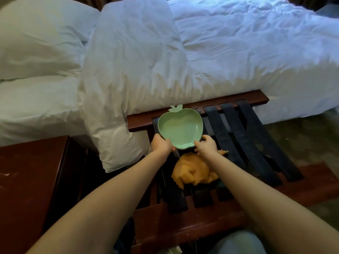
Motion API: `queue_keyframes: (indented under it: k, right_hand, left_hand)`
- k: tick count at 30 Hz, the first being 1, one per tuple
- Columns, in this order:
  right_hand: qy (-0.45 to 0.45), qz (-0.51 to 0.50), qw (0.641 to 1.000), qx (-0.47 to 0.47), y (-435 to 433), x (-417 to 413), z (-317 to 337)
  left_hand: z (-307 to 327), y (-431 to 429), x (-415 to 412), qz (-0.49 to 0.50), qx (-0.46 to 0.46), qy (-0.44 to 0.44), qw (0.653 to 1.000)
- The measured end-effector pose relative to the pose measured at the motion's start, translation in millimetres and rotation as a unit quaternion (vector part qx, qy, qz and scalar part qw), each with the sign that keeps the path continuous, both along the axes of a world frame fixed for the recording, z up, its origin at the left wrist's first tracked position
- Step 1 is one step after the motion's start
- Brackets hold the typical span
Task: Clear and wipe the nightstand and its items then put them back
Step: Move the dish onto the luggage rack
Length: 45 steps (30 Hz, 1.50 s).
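Note:
A green apple-shaped dish (180, 128) is held over the far left part of a luggage rack (201, 222) with black straps. My left hand (161, 143) grips the dish's near left rim. My right hand (206, 144) grips its near right rim. The dish looks empty. An orange cloth (190, 170) lies crumpled on the straps just below my right wrist. The dark red wooden nightstand (27, 180) stands at the left, with its top bare in the part I can see.
A bed with a white duvet (238, 52) and white pillows (36, 43) fills the far side. One pillow (119, 147) hangs down between nightstand and rack. Carpeted floor (302, 140) shows at the right. My knee in light fabric (238, 242) is at the bottom.

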State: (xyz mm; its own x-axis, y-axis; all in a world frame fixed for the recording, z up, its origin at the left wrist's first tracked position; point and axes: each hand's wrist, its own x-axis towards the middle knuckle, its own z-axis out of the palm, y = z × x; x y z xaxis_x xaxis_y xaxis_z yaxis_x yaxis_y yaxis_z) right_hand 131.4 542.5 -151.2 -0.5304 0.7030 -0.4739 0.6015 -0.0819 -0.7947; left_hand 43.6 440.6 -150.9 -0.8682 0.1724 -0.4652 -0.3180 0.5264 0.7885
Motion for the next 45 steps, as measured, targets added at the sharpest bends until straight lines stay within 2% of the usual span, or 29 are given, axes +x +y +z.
queue_keyframes:
  k: [9,13,17,19,24,30,33,36,40,45]
  right_hand:
    - [-0.033,0.004,0.999,-0.041,0,-2,-4]
    - [-0.053,0.019,0.998,-0.025,-2,3,7]
    - [-0.029,0.042,0.999,0.005,-11,7,25]
    - [-0.002,0.058,0.998,-0.001,-21,8,35]
    - [0.066,0.104,0.992,0.006,-56,8,57]
    - [0.159,0.119,0.980,0.018,-116,-12,73]
    - [0.194,0.143,0.970,0.007,-158,-32,77]
    - [0.197,0.184,0.963,0.014,-203,-56,81]
    - [0.208,0.237,0.949,-0.022,-265,-96,85]
    - [0.216,0.283,0.933,-0.049,-341,-145,80]
  left_hand:
    - [-13,-3,-8,-0.005,0.018,-0.046,0.999]
    - [-3,-7,-6,-0.027,-0.017,-0.068,0.997]
    - [11,-24,4,-0.123,-0.132,0.038,0.983]
    - [16,-34,9,-0.128,-0.121,0.074,0.982]
    - [45,-63,12,-0.044,-0.005,0.101,0.994]
    - [69,-139,0,0.032,0.059,0.130,0.989]
    - [77,-194,-12,0.064,0.051,0.144,0.986]
    - [84,-250,-29,0.109,0.027,0.179,0.977]
    - [93,-322,-48,0.191,0.009,0.203,0.960]
    - [94,-418,-86,0.339,-0.075,0.205,0.915]
